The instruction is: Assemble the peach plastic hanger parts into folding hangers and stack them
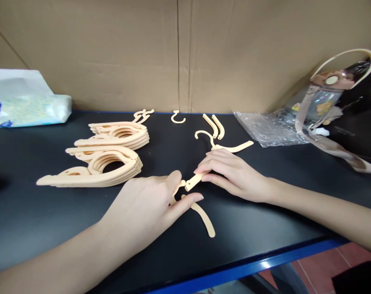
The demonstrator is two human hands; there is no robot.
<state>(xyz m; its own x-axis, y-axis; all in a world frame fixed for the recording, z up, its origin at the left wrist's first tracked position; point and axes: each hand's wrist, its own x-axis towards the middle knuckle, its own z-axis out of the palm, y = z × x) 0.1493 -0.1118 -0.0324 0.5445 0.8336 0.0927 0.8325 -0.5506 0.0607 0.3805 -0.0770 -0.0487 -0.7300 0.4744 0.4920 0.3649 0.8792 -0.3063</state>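
Observation:
My left hand [145, 200] is closed around a cream plastic hanger piece, mostly covered by the fingers; a small curved part and a rounded tip show at the thumb. Below the thumb, a curved hanger arm [206, 220] sticks out toward the table's front; whether it joins the held piece I cannot tell. My right hand [234, 175] pinches a hanger arm [194, 182], its end with a hole close to the left fingers. Just behind the right hand lie a hanger hook [205, 134] and another arm [238, 147], partly hidden by it.
Folded hangers [112, 175] lie stacked on the black table [161, 261] at left. Behind are a loose hook [177, 118], small hook pieces [142, 116] and two arms [214, 126]. A plastic bag [261, 130] and strapped bottle [323, 98] stand right; a tissue pack [32, 108] left.

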